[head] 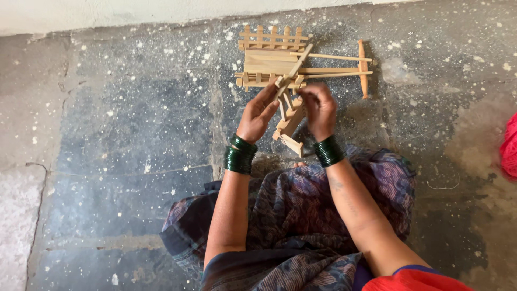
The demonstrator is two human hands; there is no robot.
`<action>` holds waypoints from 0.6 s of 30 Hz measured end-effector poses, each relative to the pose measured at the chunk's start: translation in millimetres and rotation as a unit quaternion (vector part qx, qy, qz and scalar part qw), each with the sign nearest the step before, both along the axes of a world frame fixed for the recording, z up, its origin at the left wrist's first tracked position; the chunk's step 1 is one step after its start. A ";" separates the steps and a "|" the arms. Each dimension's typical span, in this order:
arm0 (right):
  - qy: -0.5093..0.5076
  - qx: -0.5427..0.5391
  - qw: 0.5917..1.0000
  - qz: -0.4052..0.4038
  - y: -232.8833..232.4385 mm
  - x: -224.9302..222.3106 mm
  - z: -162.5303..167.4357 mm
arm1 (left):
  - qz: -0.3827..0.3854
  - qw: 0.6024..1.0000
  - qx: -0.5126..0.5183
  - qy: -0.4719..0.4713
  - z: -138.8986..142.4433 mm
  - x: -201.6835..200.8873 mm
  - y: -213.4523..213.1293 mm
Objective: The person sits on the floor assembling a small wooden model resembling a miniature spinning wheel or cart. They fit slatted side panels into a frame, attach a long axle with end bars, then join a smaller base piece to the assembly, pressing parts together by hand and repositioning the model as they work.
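Observation:
My left hand and my right hand together hold a small frame of pale wooden sticks above the stone floor. The left fingers pinch its upper end; the right hand grips its right side. Both wrists wear dark green bangles. Just beyond the hands lies a small wooden cart model with slatted sides, two long shafts pointing right and a crossbar at their end.
The grey stone floor is speckled with white paint. A pale wall runs along the top. My patterned purple cloth covers my lap. A red cloth shows at the right edge.

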State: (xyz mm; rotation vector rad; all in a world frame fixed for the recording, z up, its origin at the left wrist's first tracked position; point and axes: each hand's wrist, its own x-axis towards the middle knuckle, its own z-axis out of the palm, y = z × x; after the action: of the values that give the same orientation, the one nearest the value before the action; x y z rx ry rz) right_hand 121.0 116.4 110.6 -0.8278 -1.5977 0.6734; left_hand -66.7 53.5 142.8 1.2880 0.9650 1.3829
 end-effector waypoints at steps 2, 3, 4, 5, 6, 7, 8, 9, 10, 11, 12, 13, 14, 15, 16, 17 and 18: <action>0.012 0.087 0.996 -0.009 1.4 7.3 23.1 | -0.015 1.000 -0.001 -0.003 1.6 3.3 -0.5; 0.001 0.109 0.994 0.004 3.3 5.8 32.8 | -0.017 1.000 -0.002 -0.003 2.8 4.8 1.1; -0.009 0.130 0.991 0.017 5.5 2.8 41.0 | -0.019 1.000 -0.005 -0.004 3.9 4.8 1.8; -0.019 0.149 0.988 0.029 5.4 0.8 46.7 | -0.021 1.000 -0.008 -0.004 4.7 5.4 2.3; -0.044 0.176 0.983 0.021 3.1 -2.2 49.9 | -0.025 1.000 -0.001 -0.005 5.6 5.4 3.0; -0.069 0.203 0.977 0.015 0.4 -5.6 51.1 | -0.026 1.000 0.006 -0.005 6.2 5.6 2.8; -0.094 0.228 0.969 0.009 -1.5 -8.9 51.6 | -0.027 1.000 0.011 -0.006 6.9 4.8 2.0; -0.104 0.241 0.965 0.002 -2.2 -10.3 51.7 | -0.024 1.000 0.015 0.002 7.3 4.3 1.1; -0.114 0.255 0.960 -0.005 -1.7 -11.4 51.8 | -0.021 1.000 0.020 0.010 7.9 3.8 0.7; -0.124 0.269 0.955 -0.011 -1.2 -10.4 51.6 | -0.017 0.999 0.024 0.018 8.3 4.3 0.1; -0.127 0.268 0.955 -0.015 0.4 -9.5 51.9 | -0.012 1.000 0.013 0.025 8.4 4.3 -0.9; -0.131 0.267 0.955 -0.021 5.3 -8.0 53.6 | -0.008 0.999 0.003 0.032 8.7 5.4 -0.6; -0.136 0.267 0.954 -0.028 9.7 -6.2 55.5 | -0.006 0.999 -0.007 0.039 8.8 6.9 0.1; -0.139 0.253 0.957 -0.019 12.5 -2.3 57.1 | -0.006 0.999 0.001 0.038 8.6 9.4 0.3; -0.142 0.239 0.961 -0.009 15.8 0.7 58.8 | -0.007 0.999 0.009 0.037 8.5 10.3 0.6; -0.144 0.227 0.963 0.003 18.8 2.4 60.1 | -0.006 0.999 0.019 0.036 8.5 10.9 1.3; -0.155 0.251 0.955 0.020 20.7 2.5 60.3 | -0.003 0.999 0.016 0.036 8.6 10.7 2.0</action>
State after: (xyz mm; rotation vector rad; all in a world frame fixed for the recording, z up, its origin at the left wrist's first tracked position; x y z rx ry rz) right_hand 123.5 137.1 170.8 -0.5373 -1.9600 0.1421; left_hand -56.0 55.5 151.5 1.3729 0.9901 1.3592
